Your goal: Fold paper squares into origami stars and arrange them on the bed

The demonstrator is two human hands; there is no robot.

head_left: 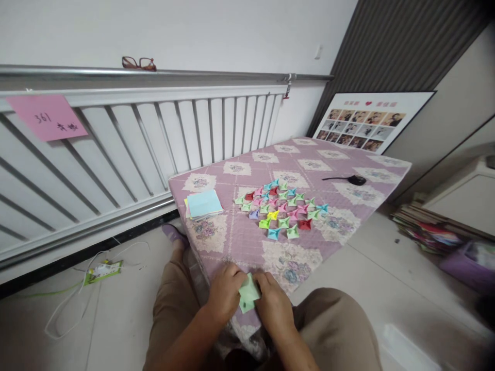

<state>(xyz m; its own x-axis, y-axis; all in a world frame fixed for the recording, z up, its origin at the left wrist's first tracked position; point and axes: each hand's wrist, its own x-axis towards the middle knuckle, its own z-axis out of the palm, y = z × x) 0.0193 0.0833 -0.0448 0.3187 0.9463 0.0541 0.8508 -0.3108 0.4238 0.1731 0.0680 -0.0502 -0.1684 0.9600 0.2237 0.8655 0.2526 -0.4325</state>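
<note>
A light green sheet of paper (248, 291), partly folded, lies at the near corner of the table between my two hands. Its left edge is gripped by my left hand (227, 288), fingers curled onto the paper. My right hand (274, 301) pinches the right edge, with its fingertips bent over it. Farther up the cloth stand several small folded paper pieces (283, 222) in rows, in green, pink, blue, red, yellow and purple. To their left is a stack of square paper sheets (204, 204), light blue on top with yellow and pink edges showing.
The table wears a purple flowered cloth (243, 247). A black spoon-like utensil (356, 180) lies at the right. Behind are a white radiator (185, 131), glasses (139, 63) on a pipe, and a photo board (371, 121). A white cable (62, 314) crosses the floor at left.
</note>
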